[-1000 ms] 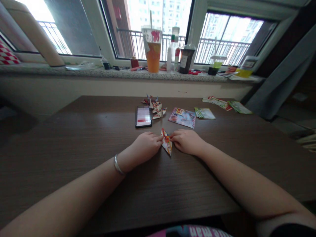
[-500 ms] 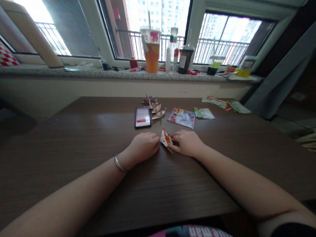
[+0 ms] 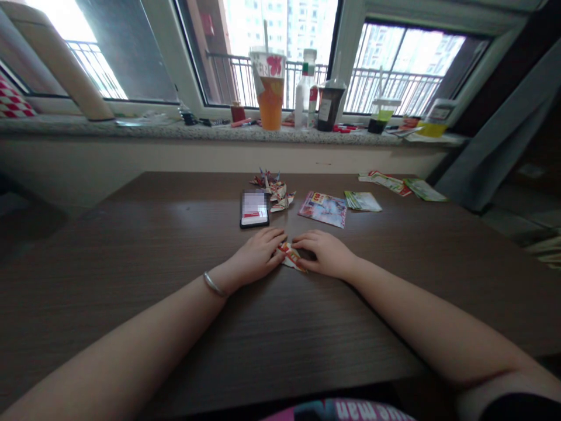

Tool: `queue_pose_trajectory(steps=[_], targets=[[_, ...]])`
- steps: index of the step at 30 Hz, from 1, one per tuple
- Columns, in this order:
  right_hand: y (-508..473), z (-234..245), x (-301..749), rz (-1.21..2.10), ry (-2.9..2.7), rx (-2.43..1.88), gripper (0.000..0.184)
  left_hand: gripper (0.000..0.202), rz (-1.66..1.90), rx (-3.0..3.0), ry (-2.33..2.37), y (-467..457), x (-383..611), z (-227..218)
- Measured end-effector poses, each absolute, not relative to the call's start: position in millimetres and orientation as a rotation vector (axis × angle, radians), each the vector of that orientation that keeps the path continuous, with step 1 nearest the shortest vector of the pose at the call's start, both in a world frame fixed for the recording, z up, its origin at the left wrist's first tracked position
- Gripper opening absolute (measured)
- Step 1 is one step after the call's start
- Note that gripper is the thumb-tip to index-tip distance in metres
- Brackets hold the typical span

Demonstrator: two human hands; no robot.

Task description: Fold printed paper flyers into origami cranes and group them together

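1. Since half a second ago, the paper (image 3: 291,257) has turned and lies more across, and the left hand (image 3: 259,252) has opened its fingers and come over its left end.
2. From where I stand, the paper is on the surface (image 3: 280,345), between the two hands, in a folded strip of white, red and orange.
3. Left hand: its fingers reach over the paper's far side and its thumb touches the near side; whether they pinch it, I cannot tell.
4. Right hand (image 3: 329,252): its fingers are curved and spread away from the thumb, with a gap between; the thumb rests at the paper's right end.
5. Beyond the left hand lies a phone (image 3: 254,204), and just beside it a group of folded pieces (image 3: 280,199).
6. Beyond the right hand are a booklet (image 3: 323,209) and, next to it, some cards (image 3: 363,202).
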State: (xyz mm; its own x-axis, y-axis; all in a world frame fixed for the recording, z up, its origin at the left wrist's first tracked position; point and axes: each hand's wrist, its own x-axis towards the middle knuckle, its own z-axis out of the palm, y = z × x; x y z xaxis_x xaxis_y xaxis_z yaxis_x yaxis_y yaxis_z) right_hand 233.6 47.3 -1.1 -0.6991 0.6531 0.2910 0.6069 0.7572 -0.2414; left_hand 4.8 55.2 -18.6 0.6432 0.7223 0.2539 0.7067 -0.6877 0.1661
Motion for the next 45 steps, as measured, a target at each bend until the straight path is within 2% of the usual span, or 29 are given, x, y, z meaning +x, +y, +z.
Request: queue_pose_trajectory(steps=[9,18,26,31,34,41,45], targets=[[65,-16,238,0.330,-2.492,-0.992,0.035,0.041,0.451,2.694,1.133,58,2,-12],[59,-10,235,0.352,-2.505,-0.928,0.030,0.034,0.670,2.624,1.045,62,4,-15],[59,-13,234,0.445,-2.459,-0.943,0.042,0.040,0.796,2.423,1.003,60,7,-14],[63,-17,236,0.443,-2.491,-0.890,0.027,0.036,0.913,2.437,1.027,60,7,-12],[64,-19,236,0.458,-2.426,-0.860,0.025,0.038,0.989,2.494,1.015,61,6,-10],[63,-17,237,0.494,-2.272,-0.803,0.037,0.029,1.070,2.511,1.028,59,5,-9],[63,-15,238,0.447,-2.262,-0.769,0.036,0.018,1.060,2.644,0.911,60,4,-7]])
